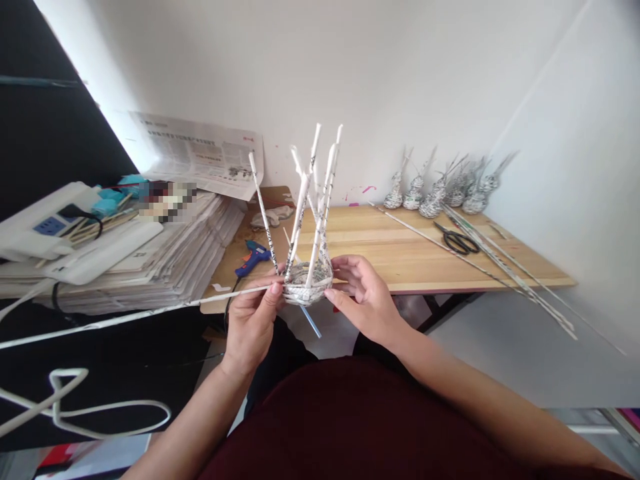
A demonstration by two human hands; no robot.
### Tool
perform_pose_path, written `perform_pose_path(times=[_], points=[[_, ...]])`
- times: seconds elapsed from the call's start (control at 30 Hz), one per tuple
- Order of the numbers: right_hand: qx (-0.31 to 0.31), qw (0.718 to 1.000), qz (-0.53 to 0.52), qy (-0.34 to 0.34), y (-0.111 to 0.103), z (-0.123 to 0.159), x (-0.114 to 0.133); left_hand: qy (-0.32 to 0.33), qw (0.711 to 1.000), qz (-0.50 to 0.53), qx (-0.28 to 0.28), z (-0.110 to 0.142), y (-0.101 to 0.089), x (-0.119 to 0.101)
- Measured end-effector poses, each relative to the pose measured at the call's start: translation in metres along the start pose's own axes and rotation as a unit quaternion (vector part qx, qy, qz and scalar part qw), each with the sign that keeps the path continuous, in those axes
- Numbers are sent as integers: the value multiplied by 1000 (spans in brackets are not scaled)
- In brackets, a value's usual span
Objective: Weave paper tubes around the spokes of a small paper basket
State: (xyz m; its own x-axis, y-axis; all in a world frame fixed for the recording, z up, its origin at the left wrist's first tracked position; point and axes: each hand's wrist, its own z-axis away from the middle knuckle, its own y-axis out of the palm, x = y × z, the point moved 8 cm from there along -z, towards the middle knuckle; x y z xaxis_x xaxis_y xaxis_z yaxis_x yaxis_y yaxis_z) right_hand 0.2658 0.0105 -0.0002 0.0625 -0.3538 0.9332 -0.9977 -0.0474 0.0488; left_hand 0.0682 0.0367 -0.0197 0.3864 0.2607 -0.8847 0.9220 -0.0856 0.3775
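Observation:
A small basket point(309, 291) woven from rolled newspaper tubes hangs in front of me at the table's near edge. Several paper tubes point(299, 223) stand up from its rim, some leaning together. My left hand point(253, 320) pinches the basket's left side with the thumb in front. From that grip a long paper tube point(165, 308) runs out to the left. My right hand point(365, 297) steadies the right side, its thumb at the front and fingers curved behind. A blue stick point(313, 323) pokes out beneath the basket; its upper end is hidden.
A blue glue gun point(251, 259) lies on the wooden table point(400, 247) beyond my left hand. At left, a newspaper stack point(200, 233) bears a power strip point(55, 223). Black scissors point(457, 240), long paper tubes point(525, 287) and several woven gourd shapes point(433, 202) are at right.

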Motion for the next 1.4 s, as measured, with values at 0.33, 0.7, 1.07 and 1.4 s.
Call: perform_pose_path(times=[0.33,0.7,1.07,1.4], points=[[-6,1000,-24,-15,3,-1,2,54,997,23,52,-8,0,-5],[23,998,-50,-14,8,4,6,85,995,-10,59,-6,3,-7],[20,999,-28,-32,9,7,8,66,996,25,53,-4,5,-10],[29,999,-42,-1,6,7,3,55,997,-2,60,-3,5,-9]])
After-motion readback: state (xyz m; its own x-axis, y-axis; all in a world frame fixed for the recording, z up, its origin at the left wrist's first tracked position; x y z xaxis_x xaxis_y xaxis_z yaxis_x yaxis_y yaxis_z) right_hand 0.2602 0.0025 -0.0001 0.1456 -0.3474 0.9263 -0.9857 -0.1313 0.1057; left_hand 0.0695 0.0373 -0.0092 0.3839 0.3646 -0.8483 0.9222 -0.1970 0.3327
